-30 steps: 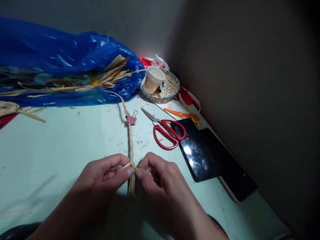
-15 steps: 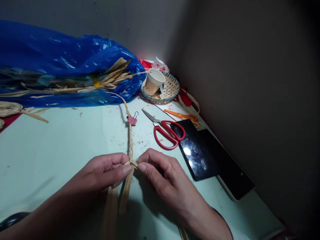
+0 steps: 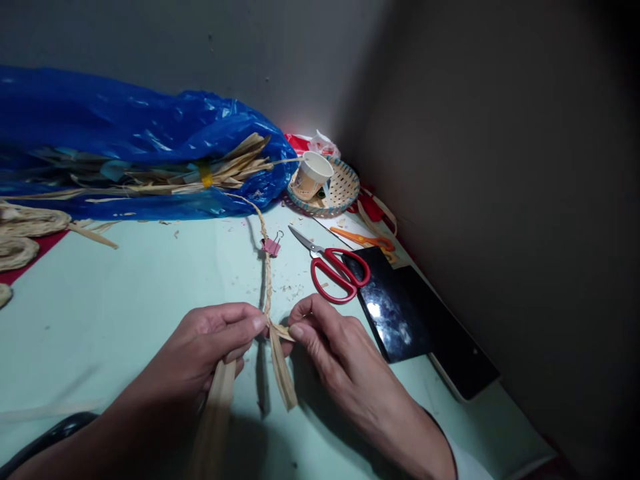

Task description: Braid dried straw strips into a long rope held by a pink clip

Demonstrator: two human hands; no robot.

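Note:
A thin braid of dried straw-coloured strips (image 3: 269, 280) runs from the blue bag towards me, with a pink binder clip (image 3: 271, 247) on its upper part. My left hand (image 3: 220, 337) pinches the braid's near end between thumb and index finger; a long flat strip (image 3: 217, 407) hangs down from beneath its fingers. My right hand (image 3: 330, 353) is closed on a twisted strip (image 3: 284, 333) that leads off to the right from the same point. Between the hands another flat strip (image 3: 283, 373) dangles loose.
Red-handled scissors (image 3: 340, 273) lie right of the braid, touching a dark tablet-like slab (image 3: 387, 307). Behind are orange scissors (image 3: 357, 237) and a woven basket (image 3: 347, 187) holding a paper cup (image 3: 314, 175). A blue plastic bag (image 3: 150, 120) of dried strips and coiled braids (image 3: 33, 223) are at left.
My right hand has drawn its strip out farther to the right, away from my left hand. The loose middle strip now slants to the right. The whole view has shifted slightly.

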